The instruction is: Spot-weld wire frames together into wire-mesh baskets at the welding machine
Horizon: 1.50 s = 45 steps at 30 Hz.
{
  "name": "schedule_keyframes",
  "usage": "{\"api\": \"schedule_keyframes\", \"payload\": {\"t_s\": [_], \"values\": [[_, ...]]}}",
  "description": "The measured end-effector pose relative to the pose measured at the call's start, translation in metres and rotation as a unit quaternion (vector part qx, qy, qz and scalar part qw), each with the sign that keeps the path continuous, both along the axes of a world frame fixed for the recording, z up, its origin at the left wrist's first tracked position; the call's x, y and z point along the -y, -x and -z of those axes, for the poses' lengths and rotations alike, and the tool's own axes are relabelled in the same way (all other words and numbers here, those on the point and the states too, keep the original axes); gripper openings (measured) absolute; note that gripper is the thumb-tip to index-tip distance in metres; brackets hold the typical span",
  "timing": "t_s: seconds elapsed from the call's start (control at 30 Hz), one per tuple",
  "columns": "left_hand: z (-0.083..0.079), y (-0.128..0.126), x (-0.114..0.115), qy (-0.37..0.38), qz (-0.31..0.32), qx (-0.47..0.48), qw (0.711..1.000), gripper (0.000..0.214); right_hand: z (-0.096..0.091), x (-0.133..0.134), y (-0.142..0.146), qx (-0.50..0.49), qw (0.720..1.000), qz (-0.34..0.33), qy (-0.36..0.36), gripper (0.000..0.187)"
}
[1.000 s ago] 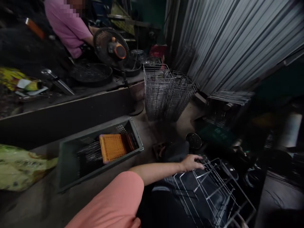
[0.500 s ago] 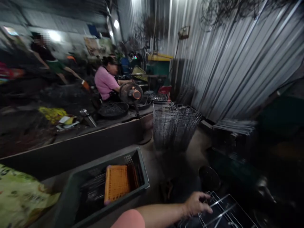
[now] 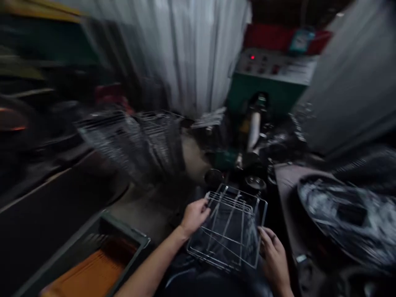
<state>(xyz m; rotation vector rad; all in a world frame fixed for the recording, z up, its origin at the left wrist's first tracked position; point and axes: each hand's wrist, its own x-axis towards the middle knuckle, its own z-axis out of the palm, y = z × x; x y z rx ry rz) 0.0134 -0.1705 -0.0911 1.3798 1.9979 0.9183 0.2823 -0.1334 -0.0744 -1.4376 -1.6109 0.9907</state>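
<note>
A wire rack of thin bright metal rods is held low in front of me, over my dark-clad lap. My left hand grips its upper left corner, fingers curled round the rods. At the rack's right edge, my right hand pinches the outer rod between thumb and fingers. The far side of the rack lies near a machine with a pale lever-like part. Motion blur hides the finer wires.
Stacked wire baskets stand ahead on the left. A green crate with an orange basket is at lower left. To the right, a round pan of metal parts rests on a table. Behind stands a control panel with a red light.
My view has swung right and down, toward the machine and panel. Both hands now hold the wire rack; earlier only one hand showed, at the rack's left side.
</note>
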Motion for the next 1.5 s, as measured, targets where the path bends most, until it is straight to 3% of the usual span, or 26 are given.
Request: {"api": "schedule_keyframes", "payload": {"t_s": [0.07, 0.1, 0.27, 0.37, 0.5, 0.6, 0.73, 1.07, 1.27, 1.5], "values": [[0.005, 0.001, -0.001, -0.008, -0.013, 0.064, 0.998, 0.037, -0.005, 0.002, 0.009, -0.136, 0.983, 0.039, 0.118, 0.037], [0.006, 0.001, -0.001, -0.008, -0.022, 0.086, 0.996, 0.041, -0.009, 0.0, 0.014, -0.18, 0.972, 0.047, 0.143, 0.037], [-0.008, -0.003, 0.004, -0.03, -0.039, 0.061, 0.997, 0.041, -0.017, -0.008, 0.024, -0.25, 0.953, 0.043, 0.165, 0.033], [-0.023, -0.002, 0.003, -0.048, -0.031, 0.164, 0.985, 0.052, -0.013, -0.012, 0.018, -0.277, 0.942, 0.057, 0.182, 0.034], [-0.032, 0.002, 0.001, 0.015, -0.002, 0.332, 0.943, 0.068, -0.009, -0.013, 0.011, -0.208, 0.967, 0.009, 0.148, 0.034], [-0.027, 0.005, 0.001, 0.024, -0.018, 0.303, 0.953, 0.066, -0.007, -0.01, 0.011, -0.139, 0.983, -0.031, 0.116, 0.039], [-0.013, 0.01, -0.003, 0.036, -0.044, 0.26, 0.964, 0.074, -0.002, -0.008, 0.016, -0.089, 0.992, -0.031, 0.088, 0.048], [0.003, 0.01, -0.017, 0.042, -0.043, 0.251, 0.966, 0.078, 0.014, -0.014, 0.01, -0.024, 0.998, -0.047, 0.046, 0.044], [0.008, 0.011, -0.015, 0.05, -0.042, 0.24, 0.969, 0.079, 0.008, -0.016, 0.006, 0.072, 0.994, -0.056, 0.052, 0.045], [0.016, 0.009, -0.009, 0.032, -0.036, 0.235, 0.971, 0.068, 0.014, -0.014, -0.001, -0.023, 0.994, -0.073, 0.082, 0.043]]}}
